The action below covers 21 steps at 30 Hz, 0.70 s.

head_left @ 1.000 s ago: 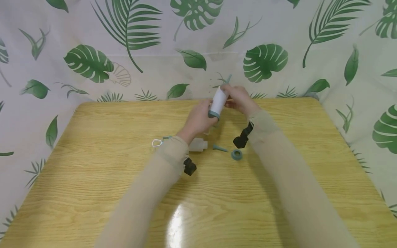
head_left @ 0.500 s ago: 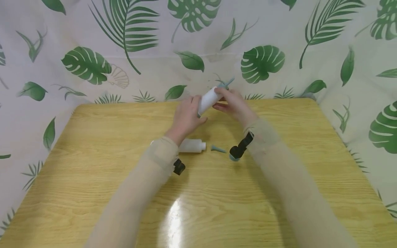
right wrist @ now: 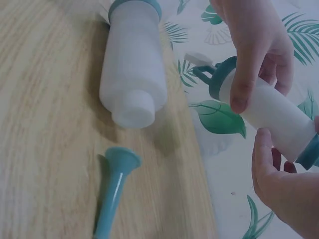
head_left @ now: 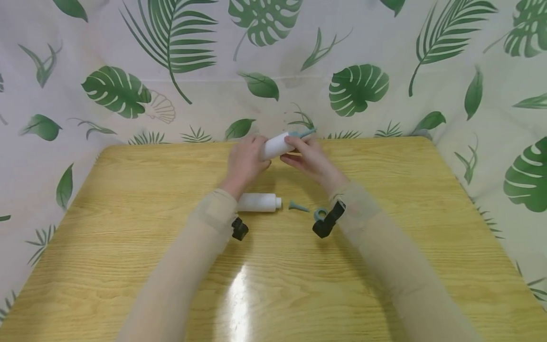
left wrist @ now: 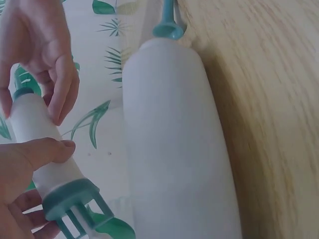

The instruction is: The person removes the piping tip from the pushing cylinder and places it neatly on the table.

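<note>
A white plastic bottle [head_left: 277,146] is held tilted in the air near the table's far edge, between both hands. My left hand [head_left: 244,161] grips it toward its base, where a teal collar with open prongs [left wrist: 70,196] shows in the left wrist view. At the other end my right hand [head_left: 311,159] holds the bottle between thumb and fingers, next to its slim teal nozzle [head_left: 305,133]. Below on the table lies a second white bottle [head_left: 258,202], on its side with its neck uncapped. A loose teal nozzle [head_left: 298,206] lies just right of that neck.
A teal ring cap [head_left: 319,213] lies on the wooden table [head_left: 273,275], partly hidden by the right wrist camera [head_left: 326,225]. The second bottle's base end is behind the left sleeve in the head view. A leaf-patterned cloth [head_left: 295,85] hangs behind the table.
Both hands have moved left and down with the bottle. The bottle has tipped from steep to nearer level, its nozzle pointing more to the right.
</note>
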Motion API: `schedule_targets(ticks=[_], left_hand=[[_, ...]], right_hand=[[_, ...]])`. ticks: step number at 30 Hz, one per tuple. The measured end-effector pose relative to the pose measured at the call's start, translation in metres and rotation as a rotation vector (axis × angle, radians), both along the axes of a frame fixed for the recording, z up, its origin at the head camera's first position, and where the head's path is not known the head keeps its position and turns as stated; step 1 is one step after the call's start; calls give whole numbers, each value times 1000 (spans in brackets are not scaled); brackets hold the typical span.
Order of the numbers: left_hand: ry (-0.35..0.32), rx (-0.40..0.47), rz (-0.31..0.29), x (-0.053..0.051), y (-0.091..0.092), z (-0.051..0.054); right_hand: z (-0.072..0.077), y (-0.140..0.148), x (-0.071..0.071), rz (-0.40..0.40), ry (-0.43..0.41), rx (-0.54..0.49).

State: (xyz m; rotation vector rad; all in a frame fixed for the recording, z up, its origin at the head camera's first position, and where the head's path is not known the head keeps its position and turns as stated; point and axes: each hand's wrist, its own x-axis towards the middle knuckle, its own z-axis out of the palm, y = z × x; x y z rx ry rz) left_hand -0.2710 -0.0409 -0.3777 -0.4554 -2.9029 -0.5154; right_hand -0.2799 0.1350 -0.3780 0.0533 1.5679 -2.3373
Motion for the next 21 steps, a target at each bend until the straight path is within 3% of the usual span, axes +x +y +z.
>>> schedule_targets(ticks=[13,21], left_hand=[[136,-9,-78,7,-21,-4],[166,-61,-117,11,-26,-4]], right_hand=[[-8,12,4,46,-73,77],[-9,20,6,91,-94,122]])
